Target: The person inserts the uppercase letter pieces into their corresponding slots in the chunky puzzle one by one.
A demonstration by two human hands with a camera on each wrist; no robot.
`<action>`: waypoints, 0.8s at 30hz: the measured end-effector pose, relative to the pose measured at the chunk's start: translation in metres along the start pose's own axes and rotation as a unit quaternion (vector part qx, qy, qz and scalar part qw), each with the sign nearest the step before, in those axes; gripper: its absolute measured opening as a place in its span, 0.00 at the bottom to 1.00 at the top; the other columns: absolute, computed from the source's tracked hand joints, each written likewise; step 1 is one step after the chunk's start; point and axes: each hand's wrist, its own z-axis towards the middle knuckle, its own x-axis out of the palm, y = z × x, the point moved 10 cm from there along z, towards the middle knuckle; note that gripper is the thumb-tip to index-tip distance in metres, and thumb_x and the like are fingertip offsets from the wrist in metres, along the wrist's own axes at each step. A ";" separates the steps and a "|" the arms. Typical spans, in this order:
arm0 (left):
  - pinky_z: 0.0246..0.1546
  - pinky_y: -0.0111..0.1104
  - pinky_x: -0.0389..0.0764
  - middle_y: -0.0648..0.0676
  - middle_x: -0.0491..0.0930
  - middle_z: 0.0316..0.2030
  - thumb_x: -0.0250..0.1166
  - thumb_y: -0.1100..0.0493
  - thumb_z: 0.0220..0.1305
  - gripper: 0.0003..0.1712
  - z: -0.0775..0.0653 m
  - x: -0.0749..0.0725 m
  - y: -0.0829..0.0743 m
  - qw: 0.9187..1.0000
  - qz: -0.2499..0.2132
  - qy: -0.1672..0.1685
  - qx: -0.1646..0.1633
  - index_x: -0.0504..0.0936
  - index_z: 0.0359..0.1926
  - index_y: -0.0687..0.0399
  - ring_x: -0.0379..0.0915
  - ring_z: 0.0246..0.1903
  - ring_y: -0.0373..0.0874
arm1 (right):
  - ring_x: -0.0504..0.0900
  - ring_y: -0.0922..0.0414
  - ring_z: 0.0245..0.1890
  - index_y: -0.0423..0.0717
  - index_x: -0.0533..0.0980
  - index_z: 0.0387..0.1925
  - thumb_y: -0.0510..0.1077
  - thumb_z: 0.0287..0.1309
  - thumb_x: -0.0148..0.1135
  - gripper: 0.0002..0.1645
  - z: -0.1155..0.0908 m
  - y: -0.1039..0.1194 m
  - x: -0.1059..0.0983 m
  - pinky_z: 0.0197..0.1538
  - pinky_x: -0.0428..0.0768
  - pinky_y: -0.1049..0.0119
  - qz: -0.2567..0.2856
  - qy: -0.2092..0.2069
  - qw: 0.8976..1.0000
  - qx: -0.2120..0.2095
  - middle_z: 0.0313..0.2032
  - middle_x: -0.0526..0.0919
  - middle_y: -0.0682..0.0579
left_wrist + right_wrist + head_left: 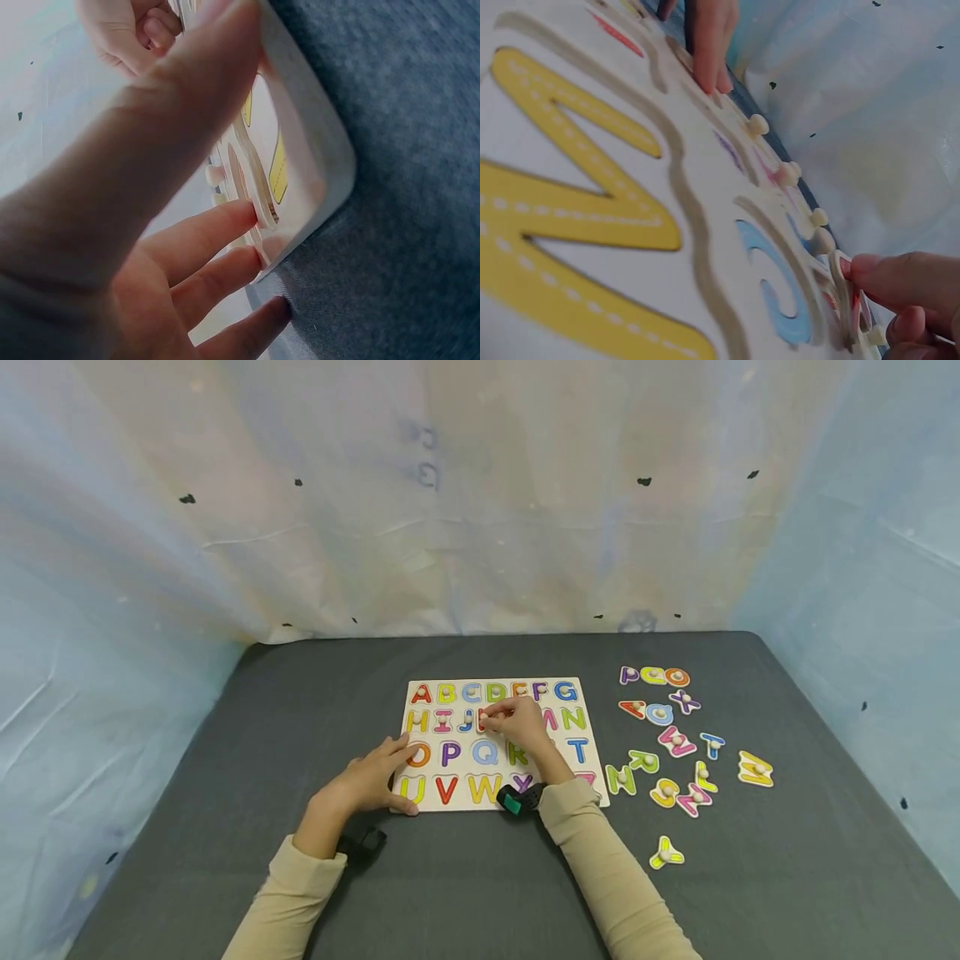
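Observation:
A white wooden alphabet board lies on the dark table, with knobbed letters in its top row and in part of the second. My right hand is over the second row, just right of the blue J. Between thumb and fingers it pinches a red letter piece, tilted at the board's surface; the fingers hide much of its shape. My left hand rests at the board's left edge, fingers spread and fairly straight by the orange O recess, thumb at the lower left corner.
Loose knobbed letters lie right of the board, among them a blue T, a pink M and an orange O. A yellow-green Y lies nearer the front. A pale curtain hangs behind the table.

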 end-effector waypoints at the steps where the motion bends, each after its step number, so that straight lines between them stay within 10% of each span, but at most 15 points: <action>1: 0.64 0.69 0.55 0.62 0.51 0.75 0.77 0.45 0.43 0.57 0.000 0.000 0.000 1.000 -0.001 0.000 -0.001 0.60 0.72 0.55 0.45 0.74 0.67 | 0.65 0.64 0.20 0.40 0.86 0.35 0.42 0.51 0.72 0.10 0.000 0.000 0.001 0.23 0.61 0.75 0.002 -0.001 1.000 -0.001 0.17 0.71 0.58; 24: 0.64 0.68 0.56 0.63 0.51 0.75 0.78 0.46 0.42 0.57 0.002 0.001 0.003 1.000 -0.005 -0.011 0.001 0.61 0.72 0.55 0.45 0.74 0.67 | 0.65 0.62 0.20 0.43 0.87 0.33 0.44 0.51 0.72 0.09 0.001 -0.003 0.002 0.26 0.60 0.72 -0.029 -0.026 0.999 -0.002 0.16 0.71 0.58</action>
